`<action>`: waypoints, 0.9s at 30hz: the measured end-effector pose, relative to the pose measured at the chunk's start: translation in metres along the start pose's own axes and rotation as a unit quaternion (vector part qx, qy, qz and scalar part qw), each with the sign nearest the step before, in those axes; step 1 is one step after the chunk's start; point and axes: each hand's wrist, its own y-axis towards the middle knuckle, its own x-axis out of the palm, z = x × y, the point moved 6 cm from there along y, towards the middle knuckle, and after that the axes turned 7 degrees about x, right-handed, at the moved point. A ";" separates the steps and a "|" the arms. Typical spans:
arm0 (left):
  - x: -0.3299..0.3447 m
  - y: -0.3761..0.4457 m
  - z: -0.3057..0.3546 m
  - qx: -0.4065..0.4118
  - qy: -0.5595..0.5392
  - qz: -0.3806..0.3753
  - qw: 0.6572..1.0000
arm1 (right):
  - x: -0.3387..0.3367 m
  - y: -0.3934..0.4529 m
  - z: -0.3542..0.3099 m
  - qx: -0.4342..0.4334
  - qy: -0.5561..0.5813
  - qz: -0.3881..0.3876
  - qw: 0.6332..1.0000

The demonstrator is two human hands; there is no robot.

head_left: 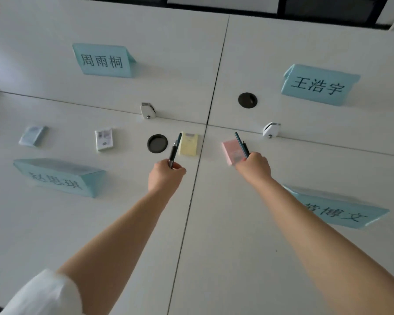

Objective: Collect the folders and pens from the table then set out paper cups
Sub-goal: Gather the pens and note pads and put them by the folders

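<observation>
The left hand (166,176) gripped a dark pen with a teal upper barrel (175,149), its fingers curled round the lower end so that the tip was hidden; the pen rose away from the person, its top overlapping the edge of a small pale-yellow pad (188,144). The right hand (255,165) likewise held a second slim dark-teal pen (241,144) in curled fingers, the lower end concealed in the fist. Behind this pen lay a small pink pad (231,153), blurred; whether the right hand touched it could not be told. Both pens were lifted clear of the white laminate table (123,235).

Further left on the table lay a white printed card (104,139) and a pale-blue packet (33,135), their markings too blurred to read. Four light-blue folded paper name tents stood around the centre: far left (102,61), far right (319,86), near left (57,176) with smeared lettering, and near right (341,211), partly covered by the right forearm. Two black round cable grommets (157,143) (247,100) sat in the tabletop. A white sleeve (48,294) was cut off at the lower left corner.
</observation>
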 end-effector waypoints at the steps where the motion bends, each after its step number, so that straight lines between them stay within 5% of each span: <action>1: 0.006 0.013 0.007 0.010 0.034 0.002 0.999 | 0.000 0.012 -0.006 0.005 -0.006 0.008 1.000; 6: 0.015 0.059 0.044 0.086 0.213 0.060 0.971 | 0.017 0.040 -0.018 0.007 -0.038 0.031 0.999; 10: 0.034 0.087 0.044 0.036 0.269 0.011 0.963 | 0.033 0.043 -0.023 -0.030 -0.061 0.040 0.997; 19: 0.059 0.100 0.034 0.029 0.236 -0.071 0.969 | 0.053 0.006 0.002 0.032 -0.102 0.005 0.994; 27: -0.060 0.118 0.024 0.013 0.072 -0.049 0.996 | 0.102 -0.053 -0.086 0.019 0.099 -0.072 0.992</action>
